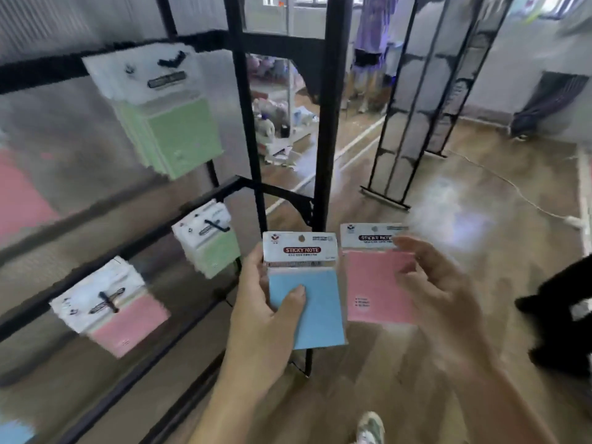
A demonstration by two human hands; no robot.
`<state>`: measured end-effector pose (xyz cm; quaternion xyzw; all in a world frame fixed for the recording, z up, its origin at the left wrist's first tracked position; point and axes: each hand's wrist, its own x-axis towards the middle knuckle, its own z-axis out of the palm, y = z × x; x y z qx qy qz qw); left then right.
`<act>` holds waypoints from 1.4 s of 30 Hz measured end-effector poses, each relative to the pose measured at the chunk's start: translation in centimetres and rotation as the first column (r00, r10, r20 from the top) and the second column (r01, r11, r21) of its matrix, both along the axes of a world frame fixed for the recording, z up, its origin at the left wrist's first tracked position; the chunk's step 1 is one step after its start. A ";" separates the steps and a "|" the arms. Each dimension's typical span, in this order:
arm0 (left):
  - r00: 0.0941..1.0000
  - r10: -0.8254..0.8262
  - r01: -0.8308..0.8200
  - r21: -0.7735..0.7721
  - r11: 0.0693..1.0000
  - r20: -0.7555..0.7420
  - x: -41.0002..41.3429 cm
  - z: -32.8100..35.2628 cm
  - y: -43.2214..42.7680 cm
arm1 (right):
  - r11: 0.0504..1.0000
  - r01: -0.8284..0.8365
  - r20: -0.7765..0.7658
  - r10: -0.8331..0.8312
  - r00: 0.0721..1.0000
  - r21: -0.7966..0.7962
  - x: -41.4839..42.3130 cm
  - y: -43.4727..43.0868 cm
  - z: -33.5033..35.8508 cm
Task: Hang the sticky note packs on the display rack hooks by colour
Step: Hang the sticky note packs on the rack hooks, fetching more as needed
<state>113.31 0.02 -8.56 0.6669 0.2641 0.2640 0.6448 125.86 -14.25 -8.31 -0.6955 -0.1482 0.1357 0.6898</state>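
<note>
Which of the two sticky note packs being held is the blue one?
The blue sticky note pack with a white header card, in the left grip, thumb on its front. The right grip holds a pink sticky note pack.

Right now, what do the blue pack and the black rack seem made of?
Blue pack: matte paper sheets under a printed white card header, seemingly sleeved in clear plastic. Rack: probably metal painted matte black, judging by its thin straight bars.
</note>
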 end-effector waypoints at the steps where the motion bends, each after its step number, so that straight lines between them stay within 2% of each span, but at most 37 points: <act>1: 1.000 -0.023 0.023 -0.011 1.000 0.004 1.6 0.0 -0.6 | 0.999 0.044 0.002 -0.044 0.999 -0.007 1.3 -0.9 -0.4; 8: 0.986 -0.165 0.166 0.059 0.984 -0.025 15.3 -0.7 -5.2 | 0.983 0.183 -0.033 -0.184 0.982 -0.031 12.8 -7.3 -1.7; 15: 0.982 -0.190 0.190 0.015 0.982 0.000 28.8 -0.9 -9.2 | 0.973 0.222 -0.023 -0.224 0.974 -0.054 24.3 -12.6 -1.5; 20: 0.975 -0.218 0.219 0.037 0.975 -0.034 36.3 -1.6 -10.4 | 0.963 0.267 -0.086 -0.268 0.959 -0.025 30.9 -14.4 -1.7; 26: 0.969 -0.243 0.244 0.017 0.970 -0.050 46.1 -3.2 -9.8 | 0.959 0.280 -0.107 -0.284 0.953 -0.049 40.3 -14.0 -3.2; 34: 0.971 -0.241 0.241 -0.046 0.969 0.012 63.7 -3.1 -5.5 | 0.937 0.338 -0.027 -0.342 0.939 -0.089 58.0 -10.1 -2.9; 42: 0.940 -0.340 0.339 0.030 0.940 0.024 80.1 -1.8 -2.3 | 0.922 0.381 0.045 -0.378 0.925 -0.065 73.8 -7.1 -1.4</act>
